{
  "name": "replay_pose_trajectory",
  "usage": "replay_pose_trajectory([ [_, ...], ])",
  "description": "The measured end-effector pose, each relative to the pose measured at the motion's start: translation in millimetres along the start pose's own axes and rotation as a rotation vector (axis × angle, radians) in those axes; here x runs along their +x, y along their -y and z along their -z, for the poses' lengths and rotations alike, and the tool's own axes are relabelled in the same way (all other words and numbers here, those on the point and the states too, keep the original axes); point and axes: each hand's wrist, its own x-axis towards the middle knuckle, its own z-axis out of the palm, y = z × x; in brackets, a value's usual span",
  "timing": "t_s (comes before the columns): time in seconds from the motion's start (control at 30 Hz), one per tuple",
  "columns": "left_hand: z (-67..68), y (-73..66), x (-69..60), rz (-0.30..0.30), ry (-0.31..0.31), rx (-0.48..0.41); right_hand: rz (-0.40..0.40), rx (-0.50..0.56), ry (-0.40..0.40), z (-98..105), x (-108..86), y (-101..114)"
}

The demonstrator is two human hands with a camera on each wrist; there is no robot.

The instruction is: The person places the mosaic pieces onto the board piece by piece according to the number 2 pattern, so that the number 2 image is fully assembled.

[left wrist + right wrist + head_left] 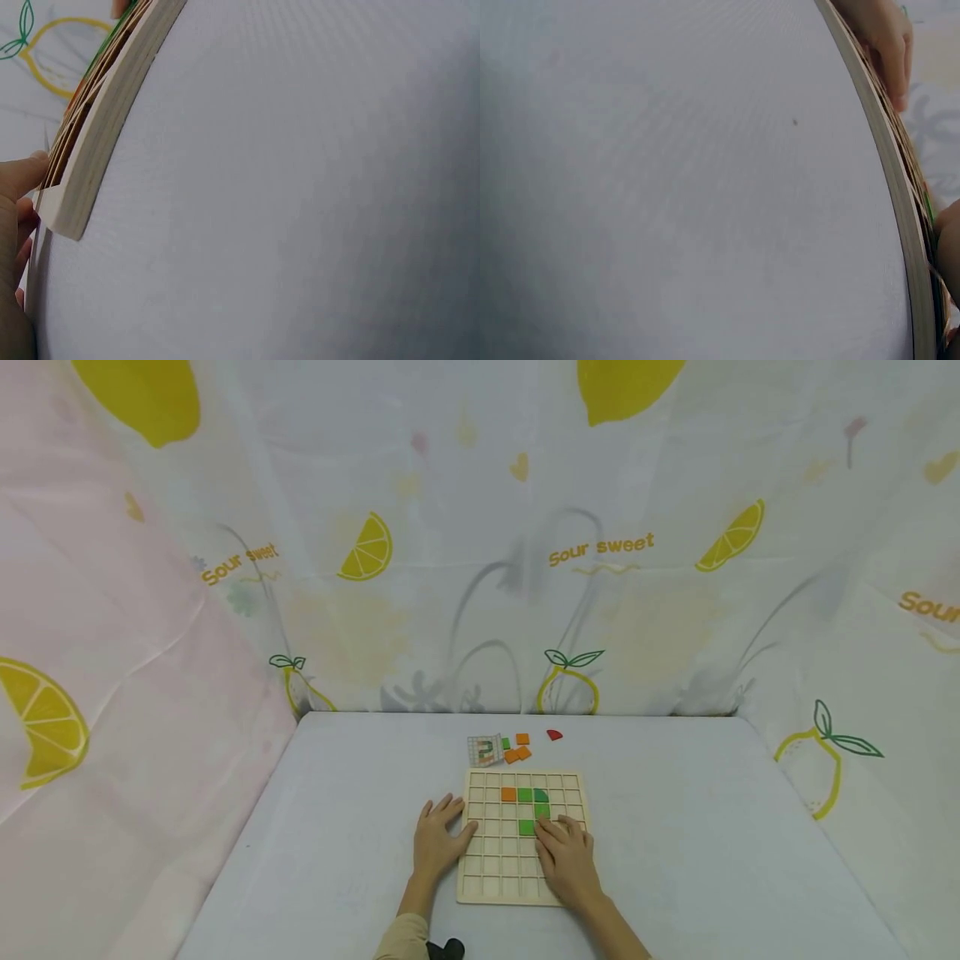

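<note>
A square wooden grid board (491, 866) lies on the white table. An orange square tile (508, 794) and several green tiles (525, 795) sit in its cells, one of them with a rounded corner (541, 796). At the board's left edge rests my left hand (438, 842), its thumb (26, 174) over the rim and its fingers spread on the table side. My right hand (568, 862) lies over the right half of the board, fingertips touching it beside the lower green tile (527, 827). Whatever may be under those fingertips is hidden.
Behind the board lie a small gridded pattern card (484, 750), several orange squares (522, 739), small green pieces (506, 743) and a red quarter-round piece (554, 735). A black object (447, 950) shows by the left sleeve. Lemon-printed cloth walls (465, 610) surround the table.
</note>
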Motion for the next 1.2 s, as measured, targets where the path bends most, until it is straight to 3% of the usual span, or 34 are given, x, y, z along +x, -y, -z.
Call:
replay_pose_trajectory([
  [0.23,1.0,-0.3,0.1,-0.004,0.003,-0.003,0.040,0.001,0.032,-1.7,5.0,7.6],
  [0.5,-0.4,1.9,0.0,-0.005,-0.006,-0.007,0.109,0.080,-0.034,-8.9,16.1,3.6],
  [0.8,0.7,-1.1,-0.2,-0.005,-0.004,-0.019,0.111,0.141,-0.082,-14.0,25.0,1.5],
  [1.2,0.4,-0.2,-0.3,-0.019,-0.004,-0.017,0.084,0.095,-0.005,-12.5,27.4,-1.3],
])
